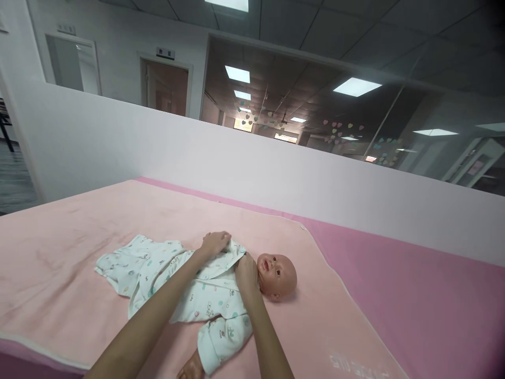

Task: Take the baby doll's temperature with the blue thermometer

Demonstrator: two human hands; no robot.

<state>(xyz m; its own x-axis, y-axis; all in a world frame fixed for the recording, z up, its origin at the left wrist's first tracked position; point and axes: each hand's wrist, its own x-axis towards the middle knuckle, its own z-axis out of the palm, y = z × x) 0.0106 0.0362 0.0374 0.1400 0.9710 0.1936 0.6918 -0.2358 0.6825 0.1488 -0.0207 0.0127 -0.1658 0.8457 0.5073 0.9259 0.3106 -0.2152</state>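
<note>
A baby doll [279,276] lies on its back, its head to the right and one hand sticking out of a sleeve toward me. It wears a white baby shirt [209,295] with a small coloured print, and the front flap lies across its chest. My left hand [215,244] is closed on the flap's far edge, fingers bent into the cloth. Close to the doll's chin, my right hand [247,272] grips the shirt at the neckline; its fingertips are partly hidden. Matching white printed pants [134,266] spread out to the left, over the doll's lower body.
Under the doll is a pale pink blanket [323,316] with a light edging, laid over a darker pink mat [414,284]. A low white wall [236,163] runs behind the mat. Above it are a large window [300,105] and a doorway [165,87].
</note>
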